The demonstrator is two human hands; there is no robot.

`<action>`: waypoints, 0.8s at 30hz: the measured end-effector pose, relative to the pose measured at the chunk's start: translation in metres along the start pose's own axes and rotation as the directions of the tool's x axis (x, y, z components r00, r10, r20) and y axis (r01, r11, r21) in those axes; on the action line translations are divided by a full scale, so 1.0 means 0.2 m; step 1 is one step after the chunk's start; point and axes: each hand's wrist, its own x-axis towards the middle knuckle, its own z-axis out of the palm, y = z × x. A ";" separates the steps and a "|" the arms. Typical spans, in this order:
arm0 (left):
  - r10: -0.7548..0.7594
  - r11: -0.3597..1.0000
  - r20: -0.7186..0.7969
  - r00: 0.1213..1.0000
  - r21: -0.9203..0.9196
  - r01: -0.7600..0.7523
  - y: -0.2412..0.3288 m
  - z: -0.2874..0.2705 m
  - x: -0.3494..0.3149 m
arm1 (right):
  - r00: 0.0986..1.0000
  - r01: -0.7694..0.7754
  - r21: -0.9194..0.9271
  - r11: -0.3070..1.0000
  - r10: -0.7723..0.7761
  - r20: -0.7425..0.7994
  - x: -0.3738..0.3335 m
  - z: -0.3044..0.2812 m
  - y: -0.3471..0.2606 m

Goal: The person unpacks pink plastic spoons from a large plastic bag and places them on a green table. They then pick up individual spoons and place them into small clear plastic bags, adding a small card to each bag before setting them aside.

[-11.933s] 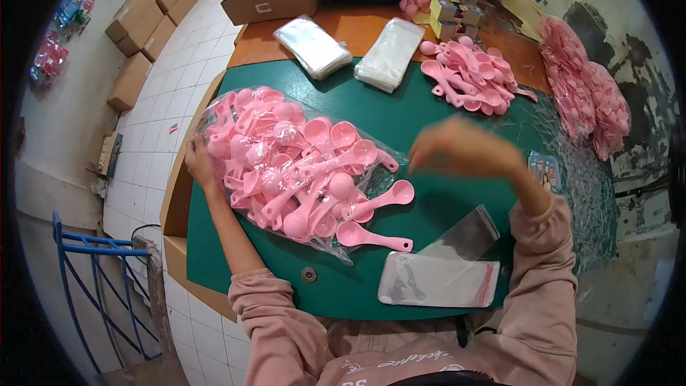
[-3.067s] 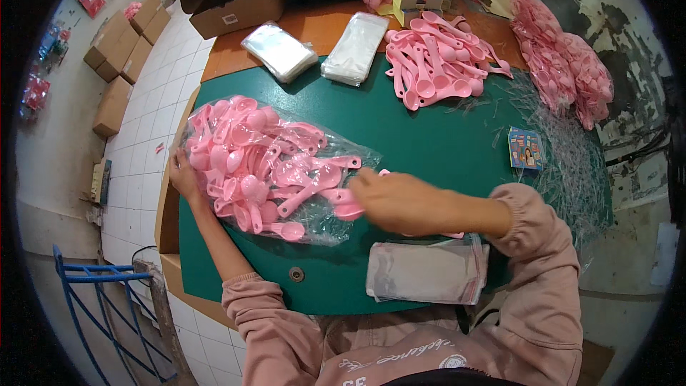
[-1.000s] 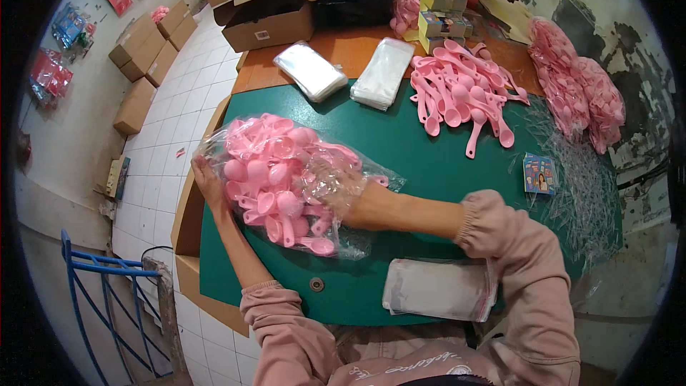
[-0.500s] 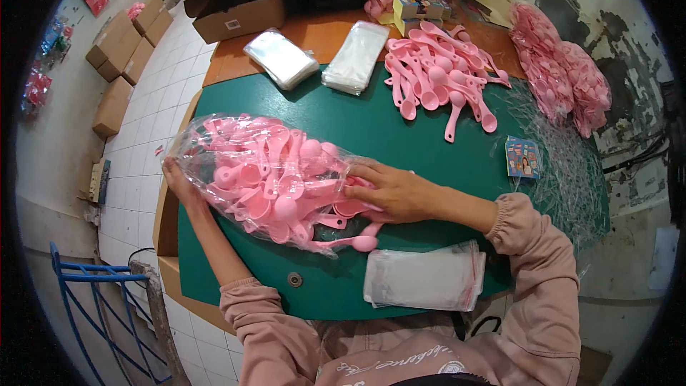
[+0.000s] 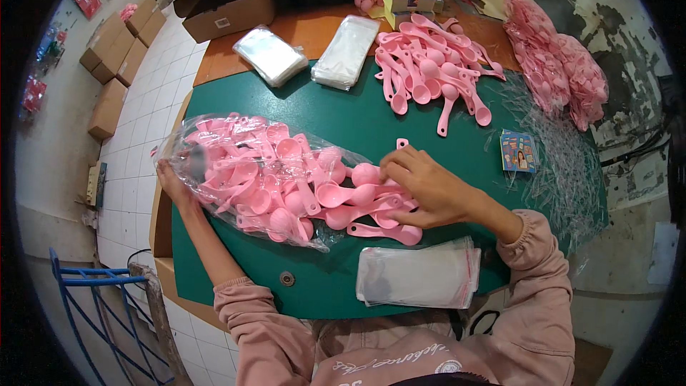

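Observation:
A clear plastic bag point(image 5: 246, 171) full of pink measuring spoons lies on its side on the green table. My left hand point(image 5: 173, 181) grips the bag's left end, its fingers partly hidden behind the film. From the bag's right-hand mouth several pink measuring spoons point(image 5: 361, 196) spill onto the table. My right hand point(image 5: 436, 187) is over these loose spoons, thumb and fingers apart, fingertips at the nearest bowls and handles. One spoon handle point(image 5: 402, 143) sticks out just beyond its fingers. A loose pile of pink measuring spoons point(image 5: 436, 64) lies at the far right.
Flat clear bags point(image 5: 418, 273) lie stacked near me, with two more stacks, one left point(image 5: 270, 56) and one right point(image 5: 346, 52), at the back. A small blue card point(image 5: 518, 151) sits beside crumpled clear plastic point(image 5: 561, 179). Bagged pink spoons point(image 5: 550, 57) and an open carton point(image 5: 229, 11) stand farther off.
More spoons now lie outside the bag's mouth. My right hand has come off the bag, shifted right and opened. My left hand keeps its hold on the bag's left end.

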 end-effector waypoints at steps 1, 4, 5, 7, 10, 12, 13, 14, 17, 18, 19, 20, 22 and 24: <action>-0.011 1.000 -0.008 1.000 -0.003 0.011 -0.01 0.00 0.00 | 1.000 -0.004 -0.004 1.000 0.004 -0.004 0.01 0.03 0.00; -0.020 1.000 -0.022 1.000 -0.002 0.020 -0.01 0.01 0.00 | 0.986 -0.105 -0.109 0.989 0.089 -0.138 0.04 0.14 0.05; -0.023 1.000 -0.029 0.999 -0.004 0.023 -0.01 0.01 0.00 | 0.981 -0.179 0.003 0.984 0.179 -0.074 0.04 0.15 0.06; -0.024 1.000 -0.030 0.999 -0.012 0.023 0.00 0.02 -0.01 | 0.966 -0.258 0.107 0.960 0.259 0.000 0.04 0.14 0.08; -0.034 0.999 -0.031 0.999 -0.011 0.034 0.02 0.04 -0.02 | 0.962 -0.245 0.161 0.956 0.219 0.161 0.04 0.07 0.09; -0.045 0.999 -0.033 0.998 0.001 0.045 0.01 0.03 -0.01 | 0.874 -0.422 0.240 0.874 0.322 0.364 0.06 -0.02 0.09; -0.043 0.999 -0.014 0.999 0.008 0.043 0.01 0.03 0.01 | 0.883 -0.426 0.422 0.800 0.267 0.385 0.05 -0.03 0.12; -0.041 0.999 0.005 0.999 0.016 0.041 0.01 0.02 0.01 | 0.883 -0.426 0.421 0.801 0.267 0.386 0.04 -0.03 0.13; -0.033 0.999 0.012 0.999 0.022 0.033 0.04 0.05 -0.03 | 0.863 -0.488 0.651 0.581 0.433 0.260 0.02 -0.11 0.11; -0.035 0.999 0.012 0.999 0.022 0.034 0.04 0.06 -0.03 | 0.862 -0.489 0.651 0.581 0.434 0.261 0.03 -0.13 0.10; -0.050 0.999 0.018 0.999 0.004 0.050 0.04 0.06 -0.03 | 0.838 -0.542 0.601 0.587 0.427 0.340 0.03 -0.15 0.10; -0.065 0.998 0.023 0.998 -0.013 0.065 0.04 0.06 -0.04 | 0.807 -0.591 0.546 0.594 0.420 0.416 0.02 -0.16 0.10; -0.057 0.998 0.022 0.998 -0.016 0.057 0.03 0.05 -0.03 | 0.815 -0.573 0.681 0.456 0.399 0.420 0.01 -0.12 0.11; -0.047 0.999 0.019 0.999 -0.017 0.048 0.02 0.04 -0.02 | 0.826 -0.537 0.789 0.300 0.376 0.419 0.00 -0.11 0.10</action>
